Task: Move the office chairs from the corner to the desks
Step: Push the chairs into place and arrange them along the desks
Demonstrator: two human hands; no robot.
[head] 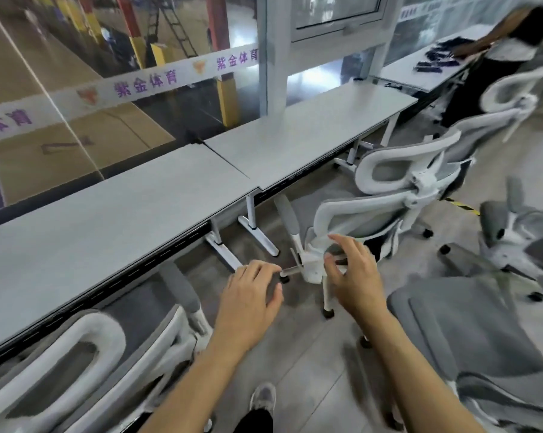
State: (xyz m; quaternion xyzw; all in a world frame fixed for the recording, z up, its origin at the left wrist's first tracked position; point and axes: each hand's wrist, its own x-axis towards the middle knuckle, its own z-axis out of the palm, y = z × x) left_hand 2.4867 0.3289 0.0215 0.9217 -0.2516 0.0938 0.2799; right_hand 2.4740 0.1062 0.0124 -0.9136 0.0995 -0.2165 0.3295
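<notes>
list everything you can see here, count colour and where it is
desks: three, pale grey tops, white legs, in a row along the glass wall
office chairs: about five, grey mesh on white frames, one at the near desk bottom left, the rest on the right
glass wall: one, with a white band of purple characters, behind the desks
small dark items: several, black, on the far desk
another person: one, top right, arm reaching to the far desk
floor tape: one strip, yellow and black, right
shoe: one, grey, bottom centre
left hand: loosely curled, holding nothing
right hand: fingers spread, holding nothing
</notes>
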